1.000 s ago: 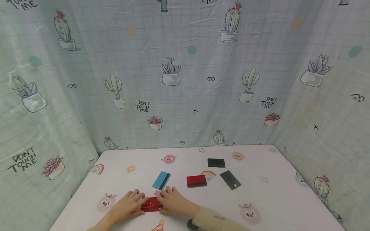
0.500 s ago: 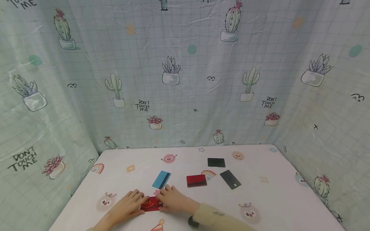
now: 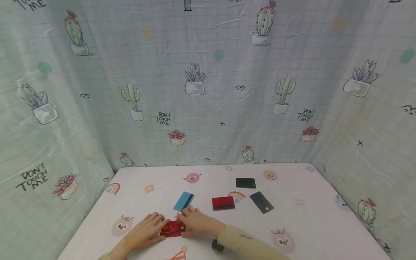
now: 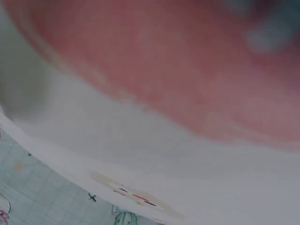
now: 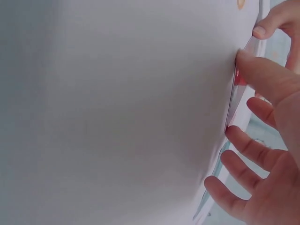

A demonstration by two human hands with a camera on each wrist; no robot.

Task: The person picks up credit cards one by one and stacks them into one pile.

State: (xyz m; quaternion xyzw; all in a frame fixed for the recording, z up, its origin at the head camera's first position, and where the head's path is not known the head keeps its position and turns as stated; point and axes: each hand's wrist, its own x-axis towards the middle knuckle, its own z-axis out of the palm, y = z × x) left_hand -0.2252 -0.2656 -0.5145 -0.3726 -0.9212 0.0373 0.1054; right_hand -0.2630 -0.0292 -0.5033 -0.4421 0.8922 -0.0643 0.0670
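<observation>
A red card with "VIP" lettering (image 3: pixel 172 229) lies near the front of the table, between both hands. My left hand (image 3: pixel 144 231) holds its left end, index fingertip at the top corner and thumb at the bottom one. At the other end, my right hand (image 3: pixel 197 222) grips the card by its edges between thumb and fingers. The right wrist view shows the right thumb (image 5: pixel 262 77) on the card's near edge and the remaining fingers spread loosely. Only a blurred palm (image 4: pixel 154 61) fills the top of the left wrist view.
Just beyond the right fingers lies a blue striped card (image 3: pixel 182 200). Further right are another red card (image 3: pixel 223 203), a black card (image 3: pixel 245 183) and a dark grey chip card (image 3: pixel 261 202). A cactus-print curtain (image 3: pixel 208 108) surrounds the white patterned table (image 3: pixel 308 224).
The head view has shifted slightly, so everything appears a little further right. Both hands stay at the ends of the VIP card, and the other cards have not moved.
</observation>
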